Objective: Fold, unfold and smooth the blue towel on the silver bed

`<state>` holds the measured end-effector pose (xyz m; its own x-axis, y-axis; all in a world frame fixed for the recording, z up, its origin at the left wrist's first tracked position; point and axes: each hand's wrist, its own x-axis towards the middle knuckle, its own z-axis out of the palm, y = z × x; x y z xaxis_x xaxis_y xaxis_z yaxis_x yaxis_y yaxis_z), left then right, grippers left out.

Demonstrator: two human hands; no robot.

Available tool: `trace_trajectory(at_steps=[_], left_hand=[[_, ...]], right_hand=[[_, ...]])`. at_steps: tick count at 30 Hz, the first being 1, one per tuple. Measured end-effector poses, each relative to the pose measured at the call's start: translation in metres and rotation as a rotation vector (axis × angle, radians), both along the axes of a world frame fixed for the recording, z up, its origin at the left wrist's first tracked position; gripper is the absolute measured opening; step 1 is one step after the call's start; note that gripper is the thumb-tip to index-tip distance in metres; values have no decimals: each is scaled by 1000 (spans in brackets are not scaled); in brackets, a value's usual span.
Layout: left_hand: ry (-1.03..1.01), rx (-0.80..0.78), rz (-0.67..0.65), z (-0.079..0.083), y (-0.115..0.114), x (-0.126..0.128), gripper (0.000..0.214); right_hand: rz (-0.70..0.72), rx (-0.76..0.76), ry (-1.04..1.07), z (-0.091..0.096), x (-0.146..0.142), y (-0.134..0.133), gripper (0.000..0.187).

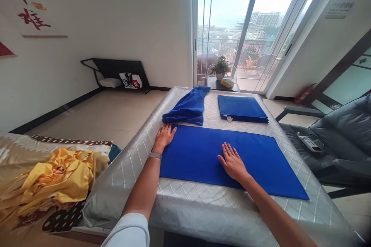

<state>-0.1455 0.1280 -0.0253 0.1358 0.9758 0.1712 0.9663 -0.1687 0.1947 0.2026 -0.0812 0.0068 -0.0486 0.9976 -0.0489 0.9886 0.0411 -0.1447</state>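
Observation:
A blue cloth (197,154) lies spread flat as a long rectangle across the table. My left hand (164,137) rests on its far left corner, fingers outstretched. Palm down on the cloth's middle is my right hand (232,162), its fingers straight and holding nothing. Just beyond my left hand sits a loosely crumpled blue cloth (188,106). To its right lies a neatly folded blue cloth (242,107) with a small white tag at its near edge.
A silvery quilted cover drapes the table (185,208). Yellow clothing (60,177) is heaped at the left. A dark armchair (344,131) holding a power strip (310,142) stands right. Beyond the table, a chair (213,83) carries a potted plant (220,67).

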Motion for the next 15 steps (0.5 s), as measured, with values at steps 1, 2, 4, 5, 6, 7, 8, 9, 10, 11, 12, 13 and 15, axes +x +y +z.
trace_trajectory(at_steps=[1,2,4,5,6,7,8,9,10,11,12,13,15], left_hand=[[2,-1,-2,0,0,0,72],[3,-4,-4,-1,0,-1,72],[3,-12,-5,-1,1,-1,73],[1,-13,-3,-2,1,-1,73],[-3,-12,-1,-2,1,-1,73],[-7,-8,0,-2,1,-1,72],[-11,-1,0,-3,2,-1,72],[-14,8,-1,-4,2,-1,72],[-15,18,-2,-4,2,-1,72],[-15,28,-3,-5,2,-1,72],[-13,36,-6,-5,2,-1,71],[-11,41,-7,-6,3,-1,71],[-6,39,-8,-6,3,-1,69]], right_hand=[[-15,-2,-15,-2,6,-2,81],[-31,-2,-30,-4,13,-4,81],[-76,0,-53,-7,32,-9,81],[-100,2,-61,-8,42,-12,81],[-126,5,-70,-9,53,-15,81],[-152,10,-78,-11,65,-19,80],[-180,16,-88,-13,78,-22,80],[-208,21,-98,-16,91,-25,81],[-236,25,-108,-19,104,-29,81],[-264,27,-118,-22,119,-33,81],[-294,27,-127,-25,133,-36,81],[-325,27,-135,-28,147,-40,82],[-383,35,-143,-33,175,-47,82]])
